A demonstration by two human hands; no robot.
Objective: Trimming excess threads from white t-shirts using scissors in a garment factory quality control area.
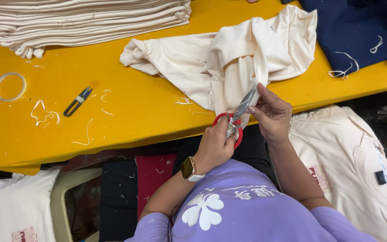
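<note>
My left hand (pixel 213 145), with a watch on its wrist, is shut on red-handled scissors (pixel 243 106) whose blades point up at the hanging edge of a cream garment (pixel 229 58). That garment lies crumpled on the yellow table (pixel 135 103) and droops over its near edge. My right hand (pixel 272 114) pinches the garment's edge right beside the scissor tips, fingers closed on the cloth.
Small black thread snips (pixel 78 101) and a tape roll (pixel 10 86) lie on the table's left, among loose thread scraps (pixel 45 112). A stack of folded cream garments (pixel 90 22) sits at the back left, navy garments (pixel 359 27) at the back right. More cream shirts (pixel 350 161) lie below, right.
</note>
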